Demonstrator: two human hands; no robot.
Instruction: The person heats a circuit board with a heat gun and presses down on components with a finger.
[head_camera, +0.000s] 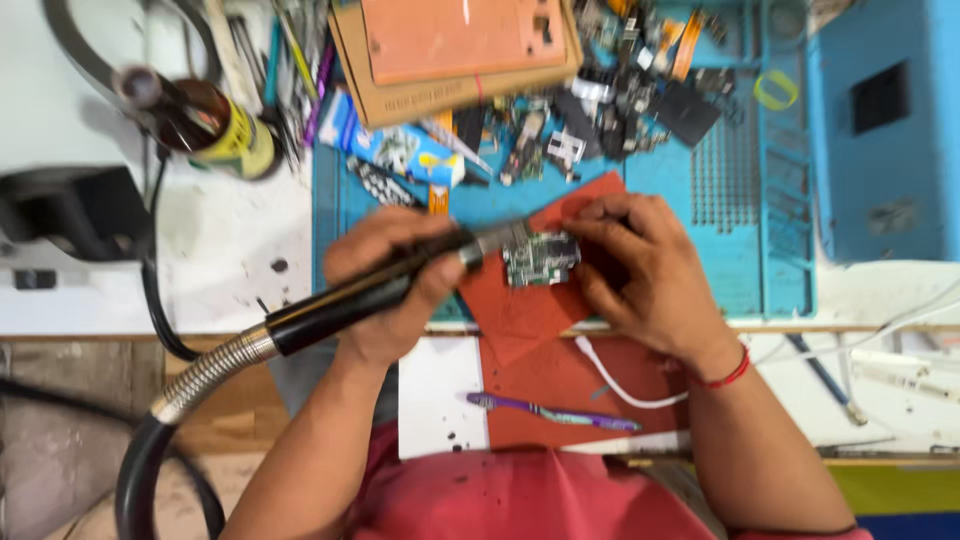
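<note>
A purple toothbrush (550, 411) lies near a white cable (625, 388) — a brown bottle (205, 122) stands far left, beside scattered phone parts (610, 95).

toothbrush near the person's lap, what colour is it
The toothbrush is purple, lying on a red sheet; it shows best in the head view.

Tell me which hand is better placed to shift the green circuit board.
Right hand: its fingers already rest on the small green circuit board. The left hand is wrapped around the black hot-air wand.
</note>
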